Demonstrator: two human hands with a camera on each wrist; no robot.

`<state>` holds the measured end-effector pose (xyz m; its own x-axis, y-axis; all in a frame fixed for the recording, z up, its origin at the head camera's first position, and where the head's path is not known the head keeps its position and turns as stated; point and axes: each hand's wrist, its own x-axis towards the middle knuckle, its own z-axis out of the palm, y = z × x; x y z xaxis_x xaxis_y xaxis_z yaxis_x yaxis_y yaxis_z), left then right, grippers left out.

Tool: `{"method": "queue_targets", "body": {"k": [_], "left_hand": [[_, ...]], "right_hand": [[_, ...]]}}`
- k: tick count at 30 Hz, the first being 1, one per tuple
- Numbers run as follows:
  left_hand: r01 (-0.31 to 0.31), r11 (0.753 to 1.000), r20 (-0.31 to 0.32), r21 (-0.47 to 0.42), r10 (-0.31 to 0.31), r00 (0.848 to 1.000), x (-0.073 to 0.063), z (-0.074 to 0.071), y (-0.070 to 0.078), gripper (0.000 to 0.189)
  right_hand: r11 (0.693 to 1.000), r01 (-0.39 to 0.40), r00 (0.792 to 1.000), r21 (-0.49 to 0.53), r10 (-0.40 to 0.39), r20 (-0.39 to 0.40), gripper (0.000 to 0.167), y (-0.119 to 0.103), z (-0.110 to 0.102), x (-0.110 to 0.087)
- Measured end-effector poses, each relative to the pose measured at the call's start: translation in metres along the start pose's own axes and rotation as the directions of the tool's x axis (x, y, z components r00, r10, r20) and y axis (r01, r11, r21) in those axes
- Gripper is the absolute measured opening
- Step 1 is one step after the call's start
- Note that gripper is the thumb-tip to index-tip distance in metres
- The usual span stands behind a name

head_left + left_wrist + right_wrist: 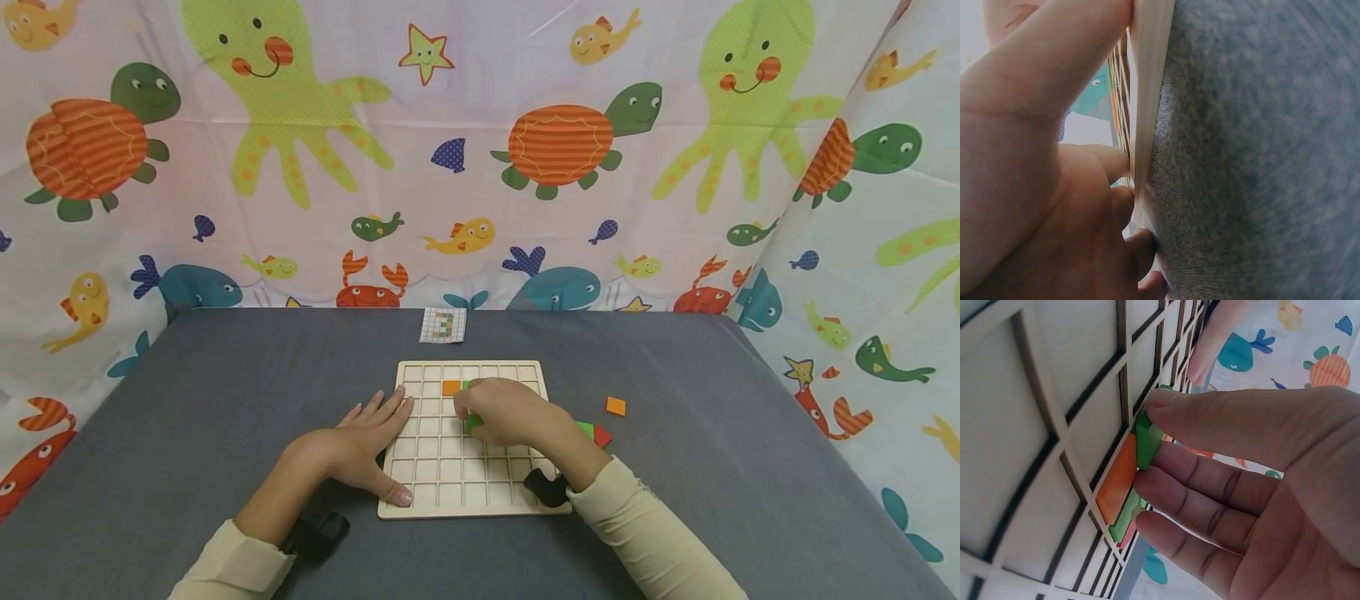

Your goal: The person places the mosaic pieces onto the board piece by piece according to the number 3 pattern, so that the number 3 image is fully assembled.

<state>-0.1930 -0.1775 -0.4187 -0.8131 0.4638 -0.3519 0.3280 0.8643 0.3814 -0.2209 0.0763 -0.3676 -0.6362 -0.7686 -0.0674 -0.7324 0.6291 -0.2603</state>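
A pale wooden grid board (442, 500) lies on the grey table. My left hand (367, 442) rests along its left side, fingers spread, with the thumb on the front left corner. Over the upper middle of the grid my right hand (510, 410) pinches a green tile (1147, 440) between thumb and fingers. The tile is tilted at the grid's surface, right beside an orange tile (1117, 481) lying in the board. Another green tile (1124, 515) and a bit of red show past the orange one. In the head view, an orange tile (451, 388) sits near the board's far edge.
Right of the board lie a loose orange tile (616, 406), a green tile (586, 429) and a red tile (602, 436), the latter two partly behind the right forearm. A small card with a coloured grid pattern (442, 325) lies beyond the board, before a printed curtain (480, 83).
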Motion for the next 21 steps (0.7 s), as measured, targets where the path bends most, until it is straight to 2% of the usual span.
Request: {"method": "queue_targets", "body": {"k": [21], "left_hand": [[-0.005,1.000,0.001,0.006,0.005,1.000,0.0006,-0.0008,0.0009,0.146]], "right_hand": [[0.999,0.028,0.998,0.034,-0.026,-0.051,0.015,0.0014,0.0051,-0.0018]]}}
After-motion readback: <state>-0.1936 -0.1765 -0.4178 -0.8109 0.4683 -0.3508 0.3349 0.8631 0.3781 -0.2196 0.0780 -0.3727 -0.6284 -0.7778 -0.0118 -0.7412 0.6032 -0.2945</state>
